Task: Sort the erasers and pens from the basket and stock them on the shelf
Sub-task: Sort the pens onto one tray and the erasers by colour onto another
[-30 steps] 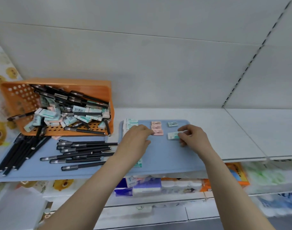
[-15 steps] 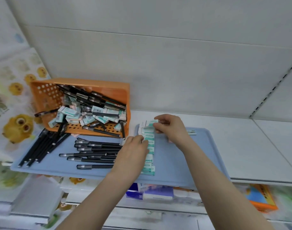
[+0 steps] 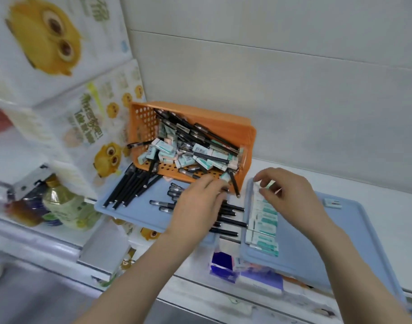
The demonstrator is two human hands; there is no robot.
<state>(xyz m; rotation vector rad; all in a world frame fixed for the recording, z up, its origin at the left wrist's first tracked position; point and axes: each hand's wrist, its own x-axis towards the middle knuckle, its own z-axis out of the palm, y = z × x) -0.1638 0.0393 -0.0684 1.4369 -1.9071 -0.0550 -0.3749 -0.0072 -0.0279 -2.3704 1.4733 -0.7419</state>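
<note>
Two bare hands are working over a white shelf (image 3: 385, 181). An orange basket (image 3: 223, 121) is lying tipped on its side at the back, its open mouth facing the person, with a jumble of pens and erasers (image 3: 198, 155) inside it. The left hand (image 3: 198, 206) is hovering palm down at the basket's mouth, over a row of black pens (image 3: 231, 222) lying on a blue tray (image 3: 134, 212); whether its fingers are grasping anything cannot be told. A bunch of pens (image 3: 130, 188) is lying at that tray's left end. The right hand (image 3: 291, 197) is pinching a teal eraser (image 3: 268, 184) at the far end of a column of erasers (image 3: 264, 222) lining the left edge of a second blue tray (image 3: 317, 244). A lone eraser (image 3: 332, 203) is lying apart near that tray's far right corner.
</note>
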